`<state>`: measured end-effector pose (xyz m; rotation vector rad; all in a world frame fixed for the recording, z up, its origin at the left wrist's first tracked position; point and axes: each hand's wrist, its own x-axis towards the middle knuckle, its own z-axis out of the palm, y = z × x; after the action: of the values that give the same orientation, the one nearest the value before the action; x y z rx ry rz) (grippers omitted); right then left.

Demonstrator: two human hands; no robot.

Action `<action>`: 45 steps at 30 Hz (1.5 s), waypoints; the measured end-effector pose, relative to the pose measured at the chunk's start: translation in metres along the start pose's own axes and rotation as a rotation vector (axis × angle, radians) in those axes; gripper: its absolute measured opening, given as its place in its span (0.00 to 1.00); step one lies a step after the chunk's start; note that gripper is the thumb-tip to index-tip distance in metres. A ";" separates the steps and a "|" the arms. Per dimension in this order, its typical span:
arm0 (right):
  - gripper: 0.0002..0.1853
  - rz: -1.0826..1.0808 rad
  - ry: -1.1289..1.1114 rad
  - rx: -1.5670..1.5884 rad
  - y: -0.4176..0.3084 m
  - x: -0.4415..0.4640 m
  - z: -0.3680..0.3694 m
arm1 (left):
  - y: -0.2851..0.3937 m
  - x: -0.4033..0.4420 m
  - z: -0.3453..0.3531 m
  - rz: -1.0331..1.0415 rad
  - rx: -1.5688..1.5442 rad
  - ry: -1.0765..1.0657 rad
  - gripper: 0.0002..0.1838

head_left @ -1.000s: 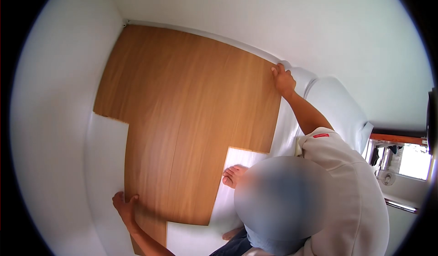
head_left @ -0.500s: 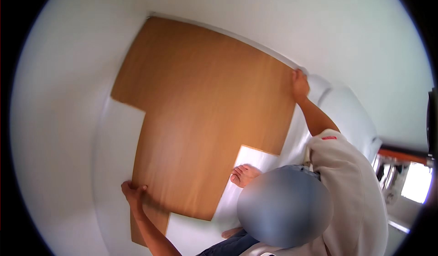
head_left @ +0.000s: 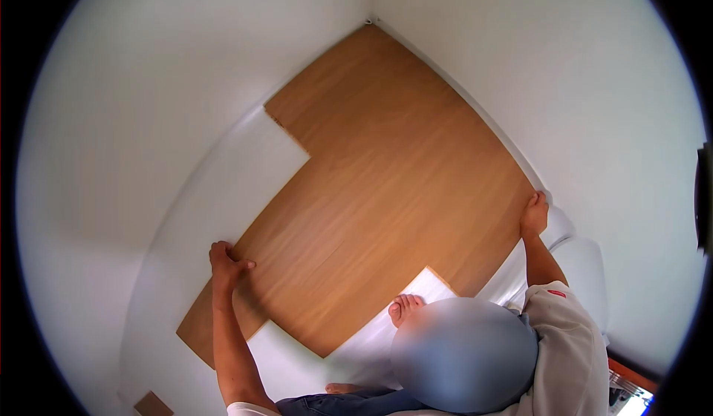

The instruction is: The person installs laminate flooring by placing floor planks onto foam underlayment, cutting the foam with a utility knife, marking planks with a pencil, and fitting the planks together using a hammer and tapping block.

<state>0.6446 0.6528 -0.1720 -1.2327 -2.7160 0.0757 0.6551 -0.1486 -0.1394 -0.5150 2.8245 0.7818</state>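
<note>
Wood-look laminate flooring planks (head_left: 386,171) lie joined with a staggered outline, reaching into the corner of two white walls. My left hand (head_left: 229,266) grips the left long edge of a plank, thumb on top and fingers over the side. Beside that wrist, a plank section (head_left: 223,319) extends toward the lower left. My right hand (head_left: 535,214) is closed at the right end of the planks, close to the wall; its fingertips are partly hidden. Bare toes (head_left: 405,308) rest on the white underlay, near a notch in the planks. A blurred patch hides what lies beside them.
White underlay (head_left: 245,164) borders the planks on the left. The right wall (head_left: 564,97) runs along their far edge. A small brown piece (head_left: 154,403) lies at the lower left. Bunched white sheeting (head_left: 583,267) sits beyond my right arm.
The view has turned, so the planks and corner appear rotated clockwise and shifted right. Both hands remain at the plank edges. The small brown piece has come into view.
</note>
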 end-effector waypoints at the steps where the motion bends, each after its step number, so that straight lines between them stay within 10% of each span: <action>1: 0.20 0.005 -0.010 -0.004 -0.001 -0.001 -0.002 | 0.003 0.001 -0.001 -0.009 -0.002 0.005 0.36; 35: 0.14 0.058 0.061 0.004 0.000 0.002 0.009 | 0.005 0.005 -0.005 -0.060 -0.064 -0.111 0.33; 45: 0.21 -0.214 -0.075 -0.004 0.031 0.008 0.013 | 0.002 -0.005 0.001 -0.008 0.210 0.034 0.38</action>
<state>0.6602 0.6791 -0.1868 -0.9505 -2.8949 0.0928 0.6595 -0.1447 -0.1383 -0.5096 2.8884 0.4706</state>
